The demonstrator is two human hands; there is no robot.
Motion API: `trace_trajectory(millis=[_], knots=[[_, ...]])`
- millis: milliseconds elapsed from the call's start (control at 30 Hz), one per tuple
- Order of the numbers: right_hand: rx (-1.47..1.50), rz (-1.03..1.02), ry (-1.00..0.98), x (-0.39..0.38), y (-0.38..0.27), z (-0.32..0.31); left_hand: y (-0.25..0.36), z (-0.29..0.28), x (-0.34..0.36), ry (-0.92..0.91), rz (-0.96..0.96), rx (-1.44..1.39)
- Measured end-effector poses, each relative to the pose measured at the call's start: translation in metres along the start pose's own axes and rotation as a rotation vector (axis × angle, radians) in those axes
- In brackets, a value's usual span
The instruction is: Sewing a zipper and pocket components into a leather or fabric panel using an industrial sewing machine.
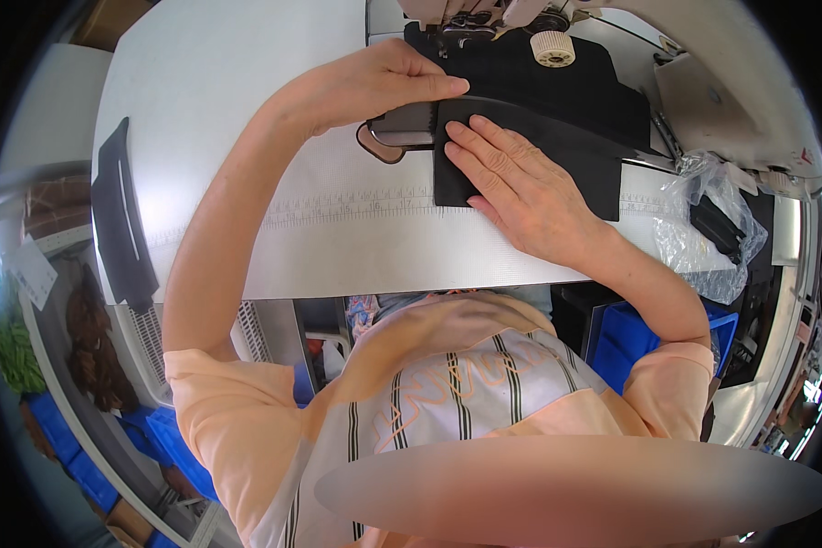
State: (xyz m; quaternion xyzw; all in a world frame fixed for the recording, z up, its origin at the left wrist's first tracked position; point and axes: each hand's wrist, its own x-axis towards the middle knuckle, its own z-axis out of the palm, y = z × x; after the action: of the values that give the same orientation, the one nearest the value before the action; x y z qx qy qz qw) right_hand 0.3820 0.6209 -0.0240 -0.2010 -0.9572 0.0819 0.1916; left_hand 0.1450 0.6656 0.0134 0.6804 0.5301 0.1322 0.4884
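Note:
A piece of black flat material [580,151], fabric or leather, lies on the white sewing table below the machine head, with another part of it [557,73] running under the machine. My left hand [388,84] is closed at the far left edge of the black material, thumb stretched along it and fingers curled, partly hidden. Flat on the nearer panel rests my right hand [530,187], its fingers stretched toward the upper left. The sewing machine [484,16] stands just beyond both hands; its needle area is hard to make out.
A dark strip with a slit [121,219] lies at the table's left edge. Clear plastic bag with a black item [717,224] sits at the right. A printed ruler scale [356,203] crosses the white table [210,55]. Blue bins [630,338] stand below.

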Motion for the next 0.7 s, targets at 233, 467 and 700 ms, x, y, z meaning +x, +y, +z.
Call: trace_trajectory(millis=[233, 467, 700], knots=[[-0.004, -0.009, 0.004, 0.0, 0.001, 0.0, 0.004, -0.002, -0.001, 0.007, 0.01, 0.005], [0.041, -0.079, -0.047, -0.008, 0.006, -0.005, 0.023, 0.007, -0.011, 0.041, -0.094, -0.066], [0.748, 0.666, 0.007, -0.066, 0.084, -0.017, -0.01, 0.048, -0.039, 0.595, 0.981, 0.754]])
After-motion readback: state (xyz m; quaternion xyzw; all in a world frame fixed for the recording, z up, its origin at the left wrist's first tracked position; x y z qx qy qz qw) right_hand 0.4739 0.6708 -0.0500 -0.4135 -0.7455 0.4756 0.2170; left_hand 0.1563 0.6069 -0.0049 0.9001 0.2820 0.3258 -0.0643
